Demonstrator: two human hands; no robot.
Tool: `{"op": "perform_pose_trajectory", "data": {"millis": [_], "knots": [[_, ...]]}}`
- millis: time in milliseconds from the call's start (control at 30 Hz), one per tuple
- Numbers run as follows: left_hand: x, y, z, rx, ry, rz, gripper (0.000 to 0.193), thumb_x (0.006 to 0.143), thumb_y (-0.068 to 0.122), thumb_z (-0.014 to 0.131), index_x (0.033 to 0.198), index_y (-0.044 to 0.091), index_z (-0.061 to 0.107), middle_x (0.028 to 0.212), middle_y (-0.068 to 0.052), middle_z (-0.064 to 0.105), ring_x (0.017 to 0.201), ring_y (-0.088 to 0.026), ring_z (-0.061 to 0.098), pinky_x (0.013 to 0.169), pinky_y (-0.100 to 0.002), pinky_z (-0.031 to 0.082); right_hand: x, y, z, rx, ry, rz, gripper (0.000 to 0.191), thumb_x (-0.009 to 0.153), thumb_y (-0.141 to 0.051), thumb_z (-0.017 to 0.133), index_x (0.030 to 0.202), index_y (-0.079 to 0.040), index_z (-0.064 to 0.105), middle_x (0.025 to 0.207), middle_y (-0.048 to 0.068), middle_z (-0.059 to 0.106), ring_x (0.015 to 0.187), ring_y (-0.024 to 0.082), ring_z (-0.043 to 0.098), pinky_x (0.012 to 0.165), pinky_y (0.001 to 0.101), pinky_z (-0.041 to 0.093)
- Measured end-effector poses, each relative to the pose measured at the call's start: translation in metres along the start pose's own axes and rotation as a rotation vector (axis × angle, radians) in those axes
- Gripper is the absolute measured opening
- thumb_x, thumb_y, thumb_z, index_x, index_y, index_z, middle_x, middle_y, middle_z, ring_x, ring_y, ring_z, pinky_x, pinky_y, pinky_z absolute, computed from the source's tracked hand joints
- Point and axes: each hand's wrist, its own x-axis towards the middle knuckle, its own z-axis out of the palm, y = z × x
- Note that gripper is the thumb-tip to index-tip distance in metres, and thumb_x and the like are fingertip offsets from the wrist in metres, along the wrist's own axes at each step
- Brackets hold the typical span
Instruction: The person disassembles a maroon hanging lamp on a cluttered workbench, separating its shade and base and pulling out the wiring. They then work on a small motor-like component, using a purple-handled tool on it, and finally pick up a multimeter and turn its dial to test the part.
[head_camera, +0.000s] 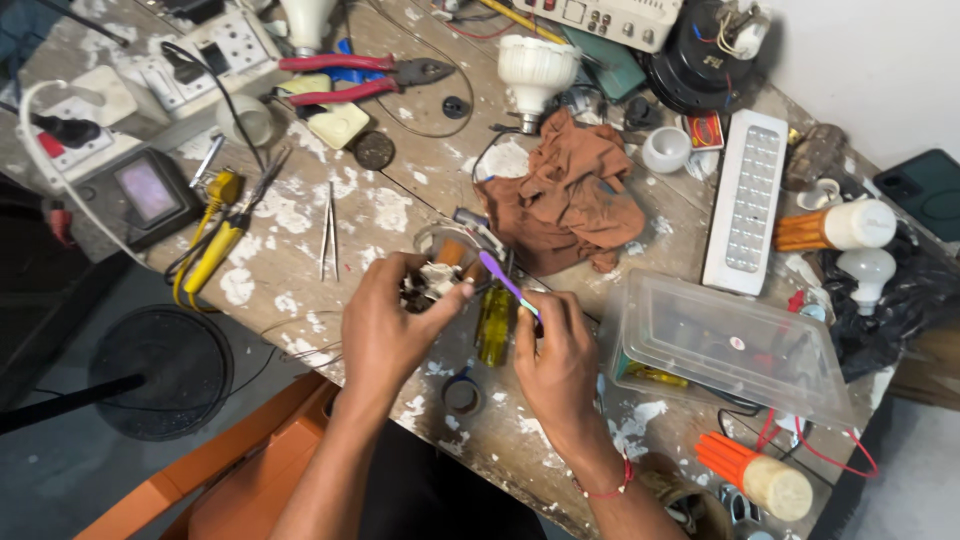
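Our left hand (385, 325) is squeezing a little white part (437, 280) over the messy table (300, 230) — our right hand (555, 355) is pinching a purple tool (503, 280), its tip touching that part — beside a brown rag (570, 195).

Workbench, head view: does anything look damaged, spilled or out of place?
Yes. The workbench is splashed with white paint and its surface is worn. A crumpled brown rag lies among loose bulb parts. A bulb lies tipped on its side.

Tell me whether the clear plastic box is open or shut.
Shut: the clear box has its lid lying flat on top, its edges meeting the rim all round.
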Motion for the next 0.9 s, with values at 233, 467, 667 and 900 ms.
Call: {"op": "perform_pose_trajectory", "data": {"millis": [233,467,667,900], "knots": [[-0.012,0.004,-0.004,-0.004,0.013,-0.011,0.063,0.07,0.05,0.088,0.109,0.003,0.072,0.101,-0.015,0.071,0.087,-0.03,0.072,0.075,-0.044,0.056,0.011,-0.002,0.008,-0.031,0.033,-0.084,0.014,0.095,-0.002,0.067,0.109,-0.001,0.064,0.102,0.016,0.066,0.088,0.037,0.069,0.074,0.044,0.054],[-0.012,0.008,-0.008,-0.005,0.009,-0.01,0.062,0.07,0.05,0.087,0.109,0.005,0.072,0.1,-0.013,0.071,0.086,-0.03,0.072,0.074,-0.044,0.056,-0.008,-0.005,-0.006,-0.063,0.03,-0.003,0.016,0.093,-0.001,0.066,0.109,-0.001,0.065,0.099,0.016,0.065,0.085,0.035,0.069,0.072,0.0438,0.053],[-0.017,0.006,-0.006,-0.004,0.032,-0.011,0.062,0.071,0.051,0.087,0.109,0.004,0.072,0.101,-0.014,0.071,0.086,-0.031,0.072,0.074,-0.045,0.056,-0.003,-0.006,-0.003,0.004,0.059,-0.076,0.015,0.095,-0.002,0.066,0.11,-0.003,0.066,0.1,0.015,0.065,0.085,0.034,0.07,0.072,0.0421,0.055],[-0.02,0.004,-0.004,-0.029,0.073,-0.001,0.062,0.073,0.051,0.087,0.108,0.002,0.072,0.107,-0.015,0.072,0.091,-0.032,0.072,0.077,-0.044,0.055,-0.001,0.002,-0.004,-0.023,0.011,-0.029,0.016,0.094,-0.002,0.067,0.109,-0.003,0.066,0.1,0.016,0.066,0.086,0.038,0.068,0.072,0.0456,0.053]]}}
